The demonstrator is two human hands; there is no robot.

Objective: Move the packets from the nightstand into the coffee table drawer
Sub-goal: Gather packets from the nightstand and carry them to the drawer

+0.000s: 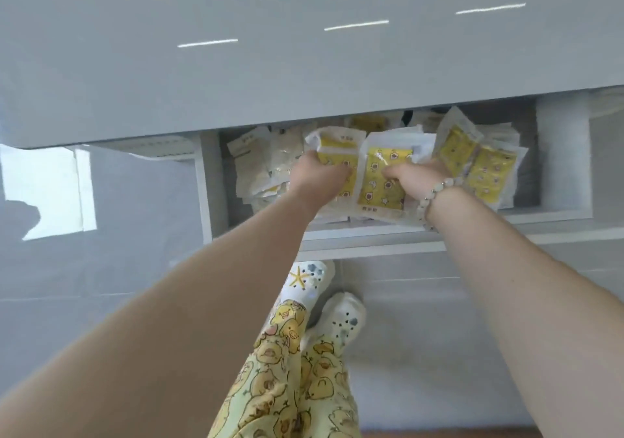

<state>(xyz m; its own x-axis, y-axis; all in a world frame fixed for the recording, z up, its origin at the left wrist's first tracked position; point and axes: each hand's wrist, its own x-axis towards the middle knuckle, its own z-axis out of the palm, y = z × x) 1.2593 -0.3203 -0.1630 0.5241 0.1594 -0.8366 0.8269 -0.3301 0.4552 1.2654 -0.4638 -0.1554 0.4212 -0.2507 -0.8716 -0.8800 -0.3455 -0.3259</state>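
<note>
In the open drawer (562, 160), the left grip (320, 176) clutches a yellow packet (332, 144); just right of it, the right grip (410, 177) pinches the middle packet (378, 198).

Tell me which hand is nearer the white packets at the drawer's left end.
Left. The left hand sits just beside the white packets; the right hand is farther right, past it.

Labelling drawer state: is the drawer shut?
No, the drawer is pulled out, and the left hand and right hand hold packets inside it.
</note>
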